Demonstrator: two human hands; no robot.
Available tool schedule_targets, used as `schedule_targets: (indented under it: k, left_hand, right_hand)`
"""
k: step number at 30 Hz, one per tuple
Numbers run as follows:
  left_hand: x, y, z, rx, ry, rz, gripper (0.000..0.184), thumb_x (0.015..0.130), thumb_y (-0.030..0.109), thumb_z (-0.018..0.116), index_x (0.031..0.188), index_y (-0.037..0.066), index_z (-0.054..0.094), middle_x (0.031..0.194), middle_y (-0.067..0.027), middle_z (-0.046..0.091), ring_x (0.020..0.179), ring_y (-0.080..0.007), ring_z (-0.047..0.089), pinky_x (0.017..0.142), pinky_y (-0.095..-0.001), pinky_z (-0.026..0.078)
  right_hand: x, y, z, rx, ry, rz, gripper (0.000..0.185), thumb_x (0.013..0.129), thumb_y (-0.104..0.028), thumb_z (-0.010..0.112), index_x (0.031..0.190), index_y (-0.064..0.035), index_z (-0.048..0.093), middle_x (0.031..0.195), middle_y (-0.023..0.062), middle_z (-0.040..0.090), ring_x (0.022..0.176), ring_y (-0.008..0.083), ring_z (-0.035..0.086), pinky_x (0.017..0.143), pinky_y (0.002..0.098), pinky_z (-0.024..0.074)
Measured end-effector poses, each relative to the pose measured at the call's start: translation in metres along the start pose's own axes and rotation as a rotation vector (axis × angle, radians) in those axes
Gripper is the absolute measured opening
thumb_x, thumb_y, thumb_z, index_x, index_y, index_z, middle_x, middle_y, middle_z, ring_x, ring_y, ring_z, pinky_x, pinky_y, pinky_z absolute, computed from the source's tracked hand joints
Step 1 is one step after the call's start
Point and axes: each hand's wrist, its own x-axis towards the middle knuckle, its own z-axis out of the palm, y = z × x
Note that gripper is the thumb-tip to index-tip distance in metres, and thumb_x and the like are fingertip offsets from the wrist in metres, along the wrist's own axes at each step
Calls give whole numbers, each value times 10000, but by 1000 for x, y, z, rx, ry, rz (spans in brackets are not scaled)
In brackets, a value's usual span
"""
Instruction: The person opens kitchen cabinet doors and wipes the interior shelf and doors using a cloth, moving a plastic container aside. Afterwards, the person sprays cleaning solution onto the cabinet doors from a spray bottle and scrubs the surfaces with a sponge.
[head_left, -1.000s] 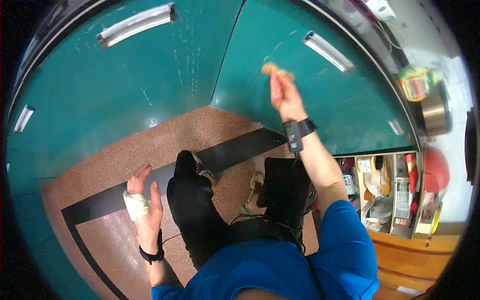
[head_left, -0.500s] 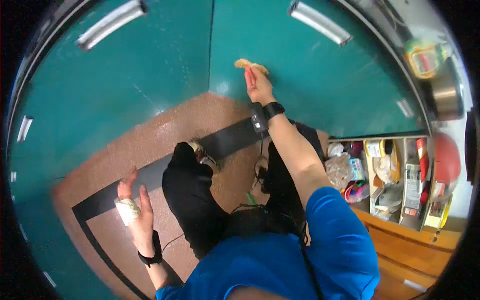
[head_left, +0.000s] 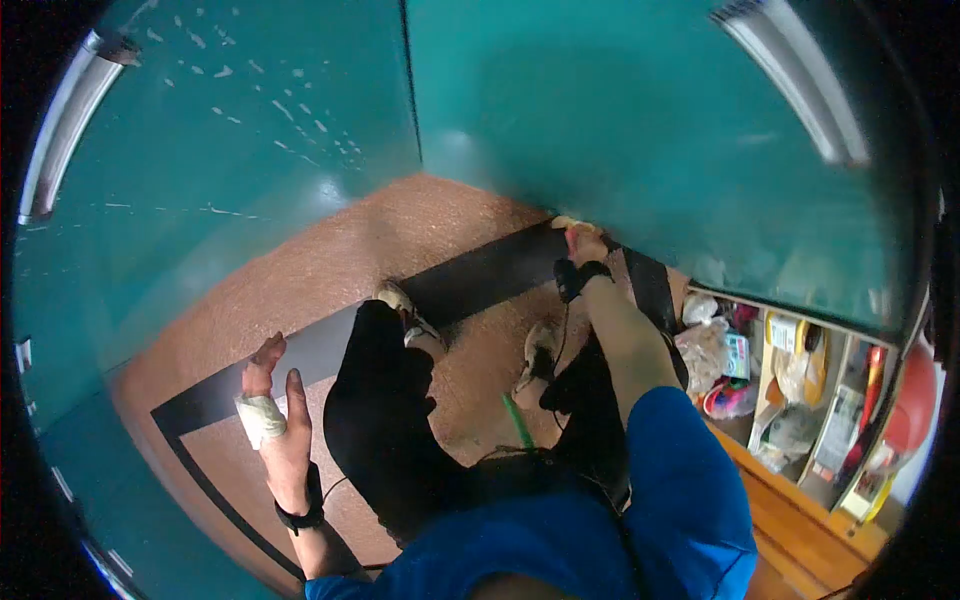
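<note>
My right hand (head_left: 587,246) is closed on a yellowish cloth (head_left: 570,223), low down at the bottom edge of the green cabinet front (head_left: 590,110). What part of the cloth lies against the panel is too small to tell. My left hand (head_left: 278,430) hangs over the floor at the left with its fingers apart, and a white wrap (head_left: 261,420) goes round its palm. Nothing is held in it. White droplets and streaks (head_left: 290,110) mark the green panel at the upper left.
Silver handles (head_left: 800,80) stick out from the panels. An open drawer (head_left: 790,400) with bags and packets stands at the right, above an orange wooden drawer front (head_left: 790,510). Black strips (head_left: 500,275) cross the brown floor around my feet.
My right hand has come down from the middle of the green panel to its bottom edge with the cloth. The view has moved nearer to the panels. My left hand has hardly moved.
</note>
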Motion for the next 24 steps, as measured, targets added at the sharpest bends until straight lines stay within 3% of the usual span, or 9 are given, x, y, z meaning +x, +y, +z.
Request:
schedule_targets:
  k: [4, 6, 10, 12, 13, 18, 20, 21, 24]
  left_hand:
    - [13, -13, 0, 61, -9, -33, 343, 913, -47, 596, 1241, 42, 642, 1282, -158, 669, 1231, -335, 617, 1073, -440, 457]
    - [13, -21, -3, 60, 8, -84, 350, 912, -46, 597, 1248, 39, 642, 1271, -158, 673, 1224, -334, 620, 1070, -439, 459]
    - [10, -45, -11, 113, 23, -123, 371, 913, -43, 598, 1273, 35, 636, 1260, -158, 675, 1217, -330, 623, 1068, -438, 460]
    - [8, -54, -17, 96, 26, -142, 369, 913, -49, 594, 1272, 30, 634, 1269, -156, 672, 1225, -326, 618, 1072, -440, 454]
    - [9, -56, -19, 107, 28, -152, 369, 912, -50, 594, 1270, 32, 635, 1276, -155, 670, 1230, -327, 616, 1076, -441, 451]
    - [4, -52, -36, 91, 47, -154, 356, 913, -46, 603, 1257, 39, 635, 1289, -154, 663, 1241, -335, 608, 1084, -446, 448]
    - [-3, -52, -44, 56, 79, -111, 343, 911, -37, 620, 1243, 48, 633, 1293, -157, 659, 1237, -341, 609, 1077, -448, 458]
    - [-6, -46, -53, 57, 69, -93, 334, 911, -32, 629, 1234, 54, 628, 1293, -155, 658, 1241, -341, 605, 1063, -445, 470]
    - [-28, -47, -70, 26, 119, -28, 333, 913, -36, 622, 1232, 57, 623, 1293, -149, 658, 1240, -339, 604, 1046, -442, 481]
  right_hand:
    - [41, 101, 128, -546, 116, -201, 227, 820, -159, 807, 992, -105, 668, 991, 18, 693, 1023, 202, 663, 851, 381, 565]
    - [28, 110, 223, -313, 38, -144, 254, 1004, -113, 611, 1248, -44, 626, 1154, 79, 678, 1021, 217, 685, 901, 334, 575]
    - [77, 175, 315, -567, -165, -314, 228, 991, -94, 642, 1217, -71, 624, 1193, 65, 654, 1030, 198, 682, 942, 332, 578]
    - [90, 202, 352, 411, 175, 322, 185, 986, -126, 669, 1167, -107, 634, 1187, 41, 658, 1023, 167, 679, 950, 315, 582]
    - [28, 100, 428, 357, 381, 316, 399, 912, -103, 737, 1273, -66, 573, 1171, 51, 624, 1074, 194, 648, 954, 316, 570]
    - [12, 43, 436, 332, 281, 424, 534, 909, 45, 620, 1418, -29, 476, 1305, 82, 587, 1212, 225, 618, 1068, 314, 514]
    - [-9, 15, 429, -50, -204, -7, 201, 1020, -142, 614, 1208, -71, 618, 1192, 18, 659, 1106, 130, 646, 968, 230, 552]
    - [-30, -41, 449, 345, -91, 298, 179, 1002, -111, 630, 1178, -81, 622, 1155, 11, 662, 1082, 120, 651, 950, 234, 557]
    - [-69, -121, 508, 241, 100, 253, 170, 970, -80, 665, 1133, -93, 621, 1105, 7, 658, 1038, 112, 657, 922, 249, 571]
